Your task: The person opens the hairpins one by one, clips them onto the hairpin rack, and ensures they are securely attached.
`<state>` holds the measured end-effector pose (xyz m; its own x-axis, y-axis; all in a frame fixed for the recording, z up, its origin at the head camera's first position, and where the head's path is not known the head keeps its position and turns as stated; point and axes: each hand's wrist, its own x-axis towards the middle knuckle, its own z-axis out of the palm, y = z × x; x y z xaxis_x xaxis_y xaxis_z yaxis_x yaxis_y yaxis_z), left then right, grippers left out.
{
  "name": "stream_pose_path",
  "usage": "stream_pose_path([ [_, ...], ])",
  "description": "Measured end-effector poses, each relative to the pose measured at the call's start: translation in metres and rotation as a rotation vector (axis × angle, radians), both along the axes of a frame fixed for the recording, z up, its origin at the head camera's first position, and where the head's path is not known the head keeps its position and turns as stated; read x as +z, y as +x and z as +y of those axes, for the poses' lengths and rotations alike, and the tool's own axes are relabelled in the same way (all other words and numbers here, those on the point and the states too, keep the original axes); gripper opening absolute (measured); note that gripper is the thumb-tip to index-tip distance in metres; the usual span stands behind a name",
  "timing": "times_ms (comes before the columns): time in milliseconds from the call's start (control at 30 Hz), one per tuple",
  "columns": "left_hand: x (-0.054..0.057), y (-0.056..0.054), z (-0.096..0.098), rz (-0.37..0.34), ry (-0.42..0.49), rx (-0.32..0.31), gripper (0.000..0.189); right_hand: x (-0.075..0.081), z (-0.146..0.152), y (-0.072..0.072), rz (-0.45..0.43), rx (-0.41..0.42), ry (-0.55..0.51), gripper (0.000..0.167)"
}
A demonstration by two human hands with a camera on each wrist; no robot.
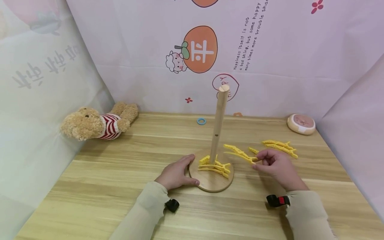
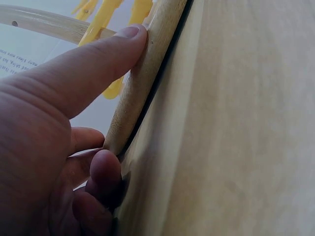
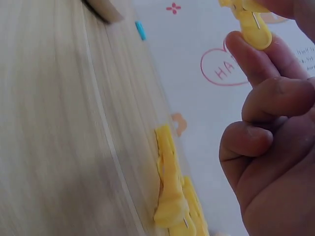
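Observation:
A round wooden base (image 1: 210,185) carries an upright wooden post (image 1: 220,123). Yellow alligator hair clips (image 1: 216,169) lie on the base, around the post's foot. My left hand (image 1: 177,173) grips the base at its left rim; in the left wrist view its thumb (image 2: 106,61) presses the edge and the other fingers curl beside the rim. My right hand (image 1: 277,166) pinches the handle end of a yellow hair clip (image 1: 240,153) between thumb and fingers, just right of the post. That clip's two arms are spread apart and point toward the post.
More yellow hair clips (image 1: 280,146) lie on the table behind my right hand, one partly hidden by it. A blue ring (image 1: 201,121) sits near the back edge. At the back left lies a teddy bear (image 1: 99,123); a round pinkish case (image 1: 301,124) is at the back right.

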<state>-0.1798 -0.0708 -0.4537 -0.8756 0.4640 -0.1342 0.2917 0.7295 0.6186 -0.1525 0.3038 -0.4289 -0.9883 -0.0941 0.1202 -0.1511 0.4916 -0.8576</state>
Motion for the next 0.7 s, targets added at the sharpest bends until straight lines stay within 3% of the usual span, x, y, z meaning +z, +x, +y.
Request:
stream_pose_path([
  [700,0.000,0.000,0.000,0.005,-0.004,-0.007,0.101,0.005,-0.029,0.004,-0.073,0.129,-0.015,0.033],
])
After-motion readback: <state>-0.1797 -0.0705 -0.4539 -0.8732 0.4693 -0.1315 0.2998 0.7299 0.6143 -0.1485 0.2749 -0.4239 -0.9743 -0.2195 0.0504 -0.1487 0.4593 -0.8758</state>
